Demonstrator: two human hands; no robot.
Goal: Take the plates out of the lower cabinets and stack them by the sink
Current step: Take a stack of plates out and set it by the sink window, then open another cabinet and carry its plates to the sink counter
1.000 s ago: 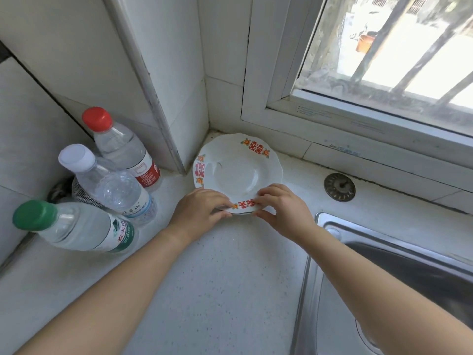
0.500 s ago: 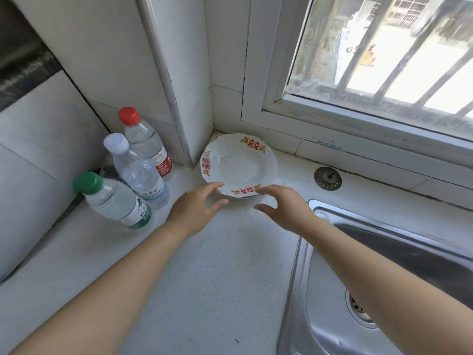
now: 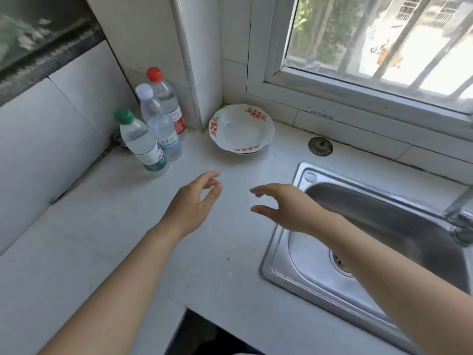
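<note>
Both hands have drawn back from the plates [image 3: 240, 129] since the earlier frames and now hover apart over the counter [image 3: 102, 239], touching nothing.

At the far left, three bottles [image 3: 143, 144] stand upright in a tight cluster against the wall. Each holds clear liquid. The nearest has a green cap, the middle one a white cap and the rear one a red cap. They sit at about 10 o'clock from the left hand [image 3: 190, 203].

That hand holds nothing. Its fingers are loosely curled and the thumb is close to the forefinger.

The plates are stacked in the corner under the window [image 3: 384, 47], white with red and orange marks on the scalloped rim. A second rim shows just under the top one. The stack lies at 12 o'clock from the left hand and at 11 o'clock from the right hand [image 3: 284, 206], well apart from both.

The right hand is relaxed, with fingers extended and the thumb spread below them, gripping nothing.

A round metal strainer [image 3: 320, 146] lies flat on the counter at 3 o'clock from the plates. The steel sink [image 3: 281, 275] shows a drain in its basin, and the tap [image 3: 458, 208] stands at its right edge.
</note>
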